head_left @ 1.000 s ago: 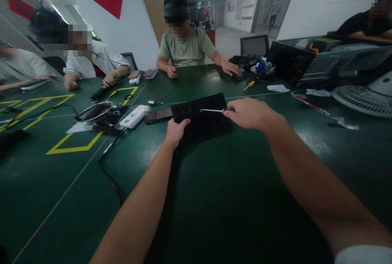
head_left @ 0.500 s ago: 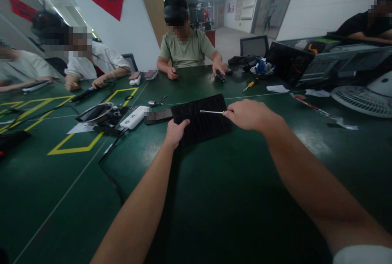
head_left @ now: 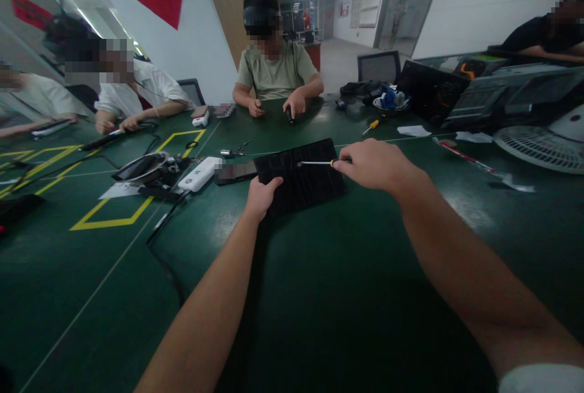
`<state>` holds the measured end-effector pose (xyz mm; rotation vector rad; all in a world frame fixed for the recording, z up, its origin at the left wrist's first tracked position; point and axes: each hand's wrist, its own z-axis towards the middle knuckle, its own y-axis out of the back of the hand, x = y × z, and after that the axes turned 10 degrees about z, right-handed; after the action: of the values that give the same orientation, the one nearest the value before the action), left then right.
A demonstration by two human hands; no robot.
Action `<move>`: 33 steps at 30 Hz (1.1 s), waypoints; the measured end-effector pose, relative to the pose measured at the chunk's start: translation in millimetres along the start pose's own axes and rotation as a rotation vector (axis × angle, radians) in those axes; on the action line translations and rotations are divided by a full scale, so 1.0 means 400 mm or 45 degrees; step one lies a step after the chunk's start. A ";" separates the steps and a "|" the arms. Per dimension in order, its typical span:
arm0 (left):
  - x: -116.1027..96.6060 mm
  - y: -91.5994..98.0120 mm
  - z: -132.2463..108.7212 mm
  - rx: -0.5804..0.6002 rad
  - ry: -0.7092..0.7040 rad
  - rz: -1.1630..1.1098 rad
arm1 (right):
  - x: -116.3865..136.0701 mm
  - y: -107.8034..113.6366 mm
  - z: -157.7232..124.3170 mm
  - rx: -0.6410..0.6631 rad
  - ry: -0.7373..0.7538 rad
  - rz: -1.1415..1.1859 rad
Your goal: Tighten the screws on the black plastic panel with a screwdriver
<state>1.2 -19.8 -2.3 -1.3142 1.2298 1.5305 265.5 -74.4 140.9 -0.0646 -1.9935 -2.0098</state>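
Note:
A flat black panel [head_left: 301, 183] lies on the green table [head_left: 319, 295] in front of me. My left hand [head_left: 261, 196] grips its near left corner, thumb on top. My right hand [head_left: 376, 165] is closed round the yellow-and-black handle of a screwdriver [head_left: 317, 163]. The thin metal shaft points left, and its tip rests over the upper middle of the panel.
Left of the panel lie a dark phone [head_left: 237, 171], a white box [head_left: 199, 174] and a tangle of cables [head_left: 155, 174]. Another screwdriver [head_left: 371, 126] and a bowl [head_left: 387, 101] sit further back. Laptops and a fan grille [head_left: 538, 146] stand at the right. Several people sit around the table.
My right hand has lifted slightly and shifted with the screwdriver; the tip stays over the panel. The person opposite has drawn a hand with a dark object back toward the middle.

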 end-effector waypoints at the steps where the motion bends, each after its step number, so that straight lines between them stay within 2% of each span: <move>1: 0.001 0.000 0.001 -0.003 0.003 -0.004 | 0.000 -0.003 0.001 -0.008 0.003 -0.004; 8: 0.009 0.001 0.004 0.004 -0.002 -0.023 | 0.007 -0.010 0.001 -0.034 -0.015 0.004; 15: 0.004 0.001 0.005 -0.008 0.000 0.009 | 0.009 -0.018 0.001 0.023 0.010 0.064; 33: 0.014 0.006 0.007 0.030 -0.030 0.021 | -0.003 -0.023 0.007 -0.019 0.029 0.032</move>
<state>-3.0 -17.9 -7.2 -1.2701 1.2429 1.5349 263.8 -71.6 131.7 -0.0697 -1.9544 -2.0014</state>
